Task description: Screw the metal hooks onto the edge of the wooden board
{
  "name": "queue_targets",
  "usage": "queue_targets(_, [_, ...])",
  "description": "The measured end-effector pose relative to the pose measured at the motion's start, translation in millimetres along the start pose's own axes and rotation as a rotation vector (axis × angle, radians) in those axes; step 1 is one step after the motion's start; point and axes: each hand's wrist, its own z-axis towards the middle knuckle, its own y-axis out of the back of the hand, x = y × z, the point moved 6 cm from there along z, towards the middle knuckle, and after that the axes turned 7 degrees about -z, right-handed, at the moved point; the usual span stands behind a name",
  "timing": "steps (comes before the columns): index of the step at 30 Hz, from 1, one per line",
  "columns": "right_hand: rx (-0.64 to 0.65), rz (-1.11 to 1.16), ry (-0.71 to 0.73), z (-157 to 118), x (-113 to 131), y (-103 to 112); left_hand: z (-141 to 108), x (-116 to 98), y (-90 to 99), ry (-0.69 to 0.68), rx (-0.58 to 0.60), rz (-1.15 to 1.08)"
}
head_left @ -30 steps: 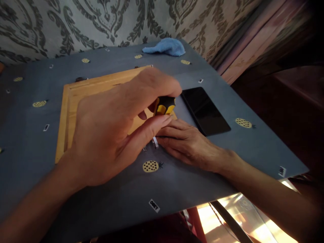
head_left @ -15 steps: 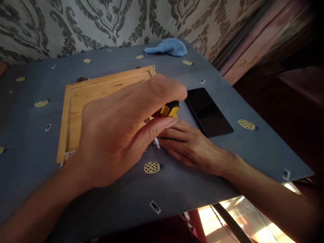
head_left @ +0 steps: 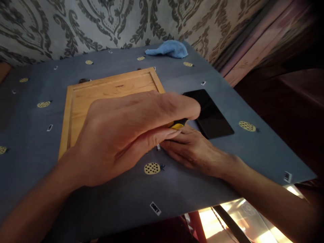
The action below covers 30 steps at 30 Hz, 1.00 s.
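My left hand is closed around a screwdriver with a yellow and black handle. Its blade is hidden beneath the hand. Below and to the right, my right hand lies low with its fingers pressed together near the panel's near right corner. The right fingertips are covered by my left hand, so what they hold cannot be made out. Flat on the table is a framed wooden panel, partly covered by my left hand. Dark fittings show along its far edge.
The table has a blue-grey cloth printed with pineapples. A black phone lies right of the panel, close to my hands. Towards the back is a crumpled blue rag. A patterned curtain hangs behind the table.
My left hand has turned and shifted right and down with the screwdriver, and less of the handle shows. My right hand stays nearly in place.
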Motion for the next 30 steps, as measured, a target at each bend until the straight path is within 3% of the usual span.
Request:
queue_targets(3, [-0.021,-0.013,0.016,0.3,1.4,0.6,4.5,-12.8,-11.2,-0.154,0.173,-0.07])
queue_targets(5, [-0.034,0.001,0.016,0.6,1.8,1.3,6.5,-13.5,-10.5,-0.165,0.146,-0.092])
queue_targets(9, [-0.011,0.023,0.01,0.2,1.4,0.8,5.7,-8.5,-9.4,-0.049,0.105,-0.074])
queue_targets(25, [0.133,0.037,-0.007,-1.0,-1.5,0.8,-15.9,1.5,-12.3,0.148,0.242,-0.173])
queue_targets(30, [0.108,0.018,-0.002,-2.0,-1.9,-0.1,-5.5,-13.5,-13.3,0.125,0.224,-0.157])
